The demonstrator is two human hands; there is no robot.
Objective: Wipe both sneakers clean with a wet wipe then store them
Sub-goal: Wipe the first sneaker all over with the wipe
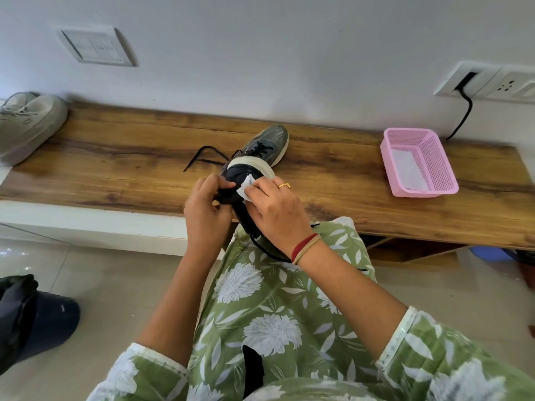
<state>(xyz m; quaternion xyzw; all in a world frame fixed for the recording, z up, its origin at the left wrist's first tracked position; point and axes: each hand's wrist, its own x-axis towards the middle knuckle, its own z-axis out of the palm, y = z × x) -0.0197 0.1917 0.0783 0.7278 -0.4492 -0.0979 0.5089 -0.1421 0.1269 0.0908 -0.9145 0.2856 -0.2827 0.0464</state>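
floral-sleeved arms (179,299): left fingers (223,185) grip the held sneaker (236,173), right fingers (262,186) hold the wet wipe (244,189) on it; desk sneaker (267,140) likely next.

The left hand (207,211) grips a black sneaker (238,172) over the wooden worktop (115,157). The right hand (276,211) holds a wet wipe (245,190) against its heel. A second sneaker (267,144) lies just behind it on the worktop. A pink basket (434,157) stands well to the right.
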